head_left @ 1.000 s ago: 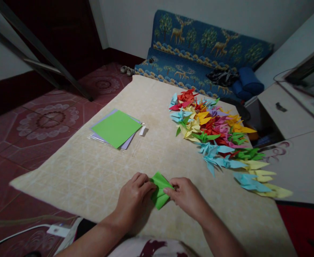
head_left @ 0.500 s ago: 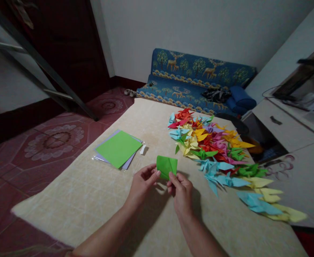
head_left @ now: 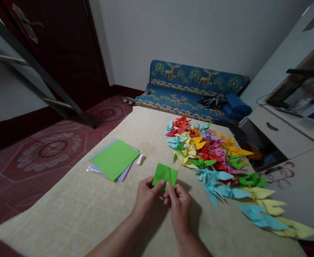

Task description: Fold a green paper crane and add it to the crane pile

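A small folded square of green origami paper (head_left: 165, 174) is held up between both hands, just above the cloth-covered table (head_left: 98, 214). My left hand (head_left: 147, 194) pinches its lower left part, thumb on the near face. On the lower right edge, my right hand (head_left: 177, 198) grips it with thumb and fingers, the two thumbs almost meeting. Creases show on the paper's face. Left of the hands lies a stack of flat paper sheets (head_left: 115, 159), green on top and lilac beneath, on clear plastic wrapping. A small white piece (head_left: 140, 159) sits beside it.
Many folded paper cranes (head_left: 210, 150) in several colours cover the table's right side. Beyond the far edge stands a blue patterned sofa (head_left: 186, 92). A ladder (head_left: 41, 78) leans at the left, and a white cabinet (head_left: 282, 135) stands at the right.
Both thumbs have come closer together at the lower edge of the green paper, which is now slightly tilted. The whole view has shifted, with the scene sitting lower in the picture.
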### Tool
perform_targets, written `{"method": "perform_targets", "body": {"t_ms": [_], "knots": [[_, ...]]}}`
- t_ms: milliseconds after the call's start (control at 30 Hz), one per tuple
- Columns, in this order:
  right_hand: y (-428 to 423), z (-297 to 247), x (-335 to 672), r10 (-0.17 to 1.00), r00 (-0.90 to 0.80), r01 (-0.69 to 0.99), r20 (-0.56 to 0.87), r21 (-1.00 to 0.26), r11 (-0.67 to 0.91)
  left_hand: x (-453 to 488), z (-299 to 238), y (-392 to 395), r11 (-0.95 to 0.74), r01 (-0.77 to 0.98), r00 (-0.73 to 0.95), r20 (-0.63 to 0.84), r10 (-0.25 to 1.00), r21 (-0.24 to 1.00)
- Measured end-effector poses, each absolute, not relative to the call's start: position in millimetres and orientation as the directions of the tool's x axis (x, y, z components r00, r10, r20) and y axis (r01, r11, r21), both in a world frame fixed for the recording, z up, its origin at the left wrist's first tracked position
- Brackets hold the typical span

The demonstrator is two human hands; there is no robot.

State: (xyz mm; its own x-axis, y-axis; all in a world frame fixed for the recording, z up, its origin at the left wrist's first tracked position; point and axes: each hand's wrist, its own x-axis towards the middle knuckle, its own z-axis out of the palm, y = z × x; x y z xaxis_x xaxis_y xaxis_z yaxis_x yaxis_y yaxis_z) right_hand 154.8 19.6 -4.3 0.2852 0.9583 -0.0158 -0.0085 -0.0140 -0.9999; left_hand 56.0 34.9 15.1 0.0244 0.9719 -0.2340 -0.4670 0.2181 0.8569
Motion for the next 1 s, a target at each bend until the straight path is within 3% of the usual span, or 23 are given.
{"method": "perform_targets", "body": {"t_ms": [133,367,700,867,1000], "knots": [[16,-2,153,0.973,0.225,-0.013,-0.044,-0.999,-0.042,50,11,36,0.208,-0.409,-0.063,-0.255,0.965,0.889],[13,-5,150,0.991,0.093,0.013,-0.101,-0.995,-0.102,50,9,33,0.148,-0.472,-0.149,-0.244,0.958,0.869],[11,4,148,0.985,0.125,0.006,-0.116,-0.993,-0.118,50,19,36,0.189,-0.301,-0.116,-0.232,0.966,0.935],[13,0,154,0.999,-0.004,0.133,-0.046,-0.99,-0.045,44,14,33,0.211,-0.259,-0.106,-0.245,0.964,0.943],[15,-3,158,0.994,-0.094,0.129,-0.061,-0.99,-0.048,42,15,32,0.184,-0.231,-0.132,-0.219,0.967,0.955]]}}
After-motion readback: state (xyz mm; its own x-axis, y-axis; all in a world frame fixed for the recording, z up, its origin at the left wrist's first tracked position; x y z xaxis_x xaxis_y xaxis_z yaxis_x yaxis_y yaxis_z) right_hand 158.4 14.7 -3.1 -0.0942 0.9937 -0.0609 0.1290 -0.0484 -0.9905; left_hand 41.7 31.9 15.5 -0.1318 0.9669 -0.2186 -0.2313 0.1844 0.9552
